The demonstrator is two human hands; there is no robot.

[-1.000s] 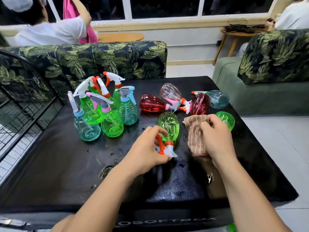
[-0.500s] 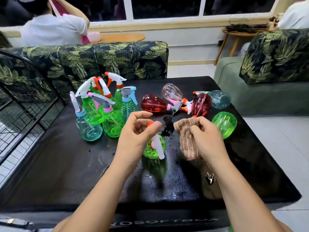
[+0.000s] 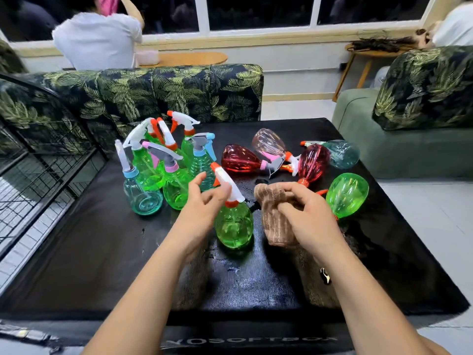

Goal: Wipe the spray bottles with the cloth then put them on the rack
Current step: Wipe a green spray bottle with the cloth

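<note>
A green spray bottle [image 3: 234, 226] with a white and orange sprayer head stands upright on the wet black table [image 3: 102, 252]. My left hand [image 3: 202, 208] holds it by the sprayer head with the fingertips. Just right of the bottle, my right hand [image 3: 309, 219] grips a crumpled brown cloth [image 3: 276, 221], which is close to the bottle but apart from it. Several green and teal bottles [image 3: 176, 185] stand together at the left. Several others lie on their sides at the back right: a red bottle [image 3: 238, 158], a pink one [image 3: 268, 142], a dark red one [image 3: 313, 162], a teal one [image 3: 343, 153] and a green one [image 3: 346, 194].
A black wire rack [image 3: 38, 170] stands beside the table's left edge. A leaf-print sofa [image 3: 179, 90] lies behind the table and a green sofa [image 3: 409, 149] to the right. A person in a white shirt [image 3: 97, 42] sits behind the sofa.
My left hand picked the green bottle up from lying on its side and stood it upright nearer to me. My right hand with the cloth moved in beside it.
</note>
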